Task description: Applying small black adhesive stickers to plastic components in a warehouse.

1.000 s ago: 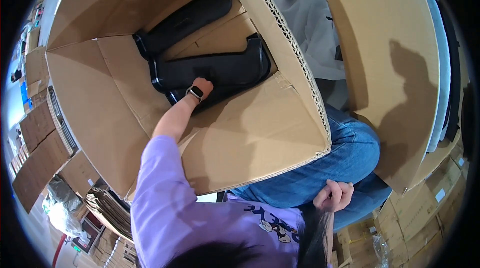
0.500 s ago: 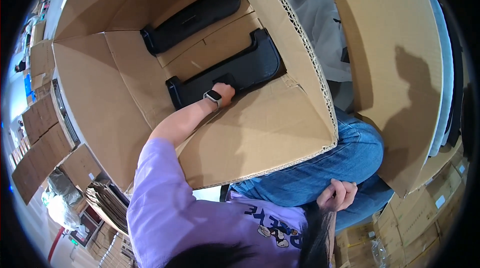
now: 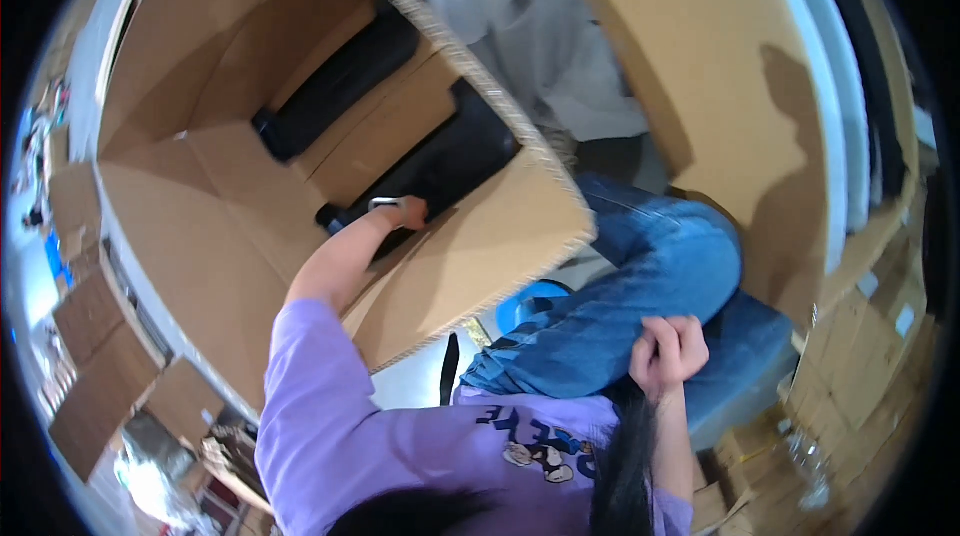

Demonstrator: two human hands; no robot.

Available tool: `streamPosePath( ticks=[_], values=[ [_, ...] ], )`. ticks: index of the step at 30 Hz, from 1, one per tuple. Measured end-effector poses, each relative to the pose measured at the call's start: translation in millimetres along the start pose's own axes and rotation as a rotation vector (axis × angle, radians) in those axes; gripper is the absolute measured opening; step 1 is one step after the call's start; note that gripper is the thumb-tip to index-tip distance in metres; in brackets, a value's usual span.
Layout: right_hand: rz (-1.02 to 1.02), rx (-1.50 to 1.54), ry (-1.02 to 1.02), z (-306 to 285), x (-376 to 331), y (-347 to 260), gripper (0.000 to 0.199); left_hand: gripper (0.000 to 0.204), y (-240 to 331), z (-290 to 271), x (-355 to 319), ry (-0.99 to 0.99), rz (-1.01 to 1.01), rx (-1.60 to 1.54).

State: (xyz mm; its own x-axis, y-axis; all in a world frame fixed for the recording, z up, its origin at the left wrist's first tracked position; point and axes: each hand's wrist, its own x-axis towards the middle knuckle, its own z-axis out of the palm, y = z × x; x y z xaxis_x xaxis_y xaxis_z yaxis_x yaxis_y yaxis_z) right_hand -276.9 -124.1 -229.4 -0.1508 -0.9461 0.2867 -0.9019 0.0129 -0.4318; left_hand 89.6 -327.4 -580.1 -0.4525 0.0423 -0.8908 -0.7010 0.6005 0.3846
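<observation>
Black moulded part: lies inside the big cardboard box, long axis running from 7 to 1 o'clock.
Left hand: at the part's 7 o'clock end, touching it; nearer by far.
Left fingers: hidden behind wrist and box wall, cannot tell.
Right hand: on the jeans-clad knee, fingers curled together, holding nothing.
Second black part: parallel, deeper in the box, partly cut off.

Illumination is bright and even, arriving from overhead. A sharp-edged dark shadow falls on the upright tan corrugated cardboard panel at right. The interior of the large open brown cardboard box is well lit, though its black moulded plastic parts show no surface detail. Glare washes out the lower left rim. Fisheye distortion bends straight edges toward the black circular border. Slight softness affects the periphery; the centre stays sharp.
</observation>
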Motion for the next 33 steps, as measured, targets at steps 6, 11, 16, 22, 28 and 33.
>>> streamPosePath(
  ticks=[6,11,16,22,28,33],
  values=[
    [-0.322,0.014,-0.075,-57.8,41.8,20.6,0.032,0.035,15.6,-79.4,-79.0,0.527,0.030,-0.402],
    [-0.134,-0.147,0.253,-137.6,94.1,76.1,0.021,0.015,69.3,-161.1,-197.7,1.002,0.157,-1.220],
    [0.319,-0.146,0.233,-161.6,158.2,244.6,0.021,0.012,186.5,-228.4,-300.2,1.153,0.475,-1.379],
    [0.253,-0.977,0.421,-144.7,226.5,317.5,0.032,0.008,300.1,-170.5,-344.5,1.413,0.361,-0.867],
    [0.327,-0.724,0.009,-181.2,236.2,325.2,0.019,0.011,346.9,-134.2,-308.9,1.348,0.326,-0.838],
    [0.084,-0.339,0.226,-187.1,175.9,246.2,0.016,0.008,360.3,-150.2,-285.3,1.184,0.363,-0.792]
  ],
)
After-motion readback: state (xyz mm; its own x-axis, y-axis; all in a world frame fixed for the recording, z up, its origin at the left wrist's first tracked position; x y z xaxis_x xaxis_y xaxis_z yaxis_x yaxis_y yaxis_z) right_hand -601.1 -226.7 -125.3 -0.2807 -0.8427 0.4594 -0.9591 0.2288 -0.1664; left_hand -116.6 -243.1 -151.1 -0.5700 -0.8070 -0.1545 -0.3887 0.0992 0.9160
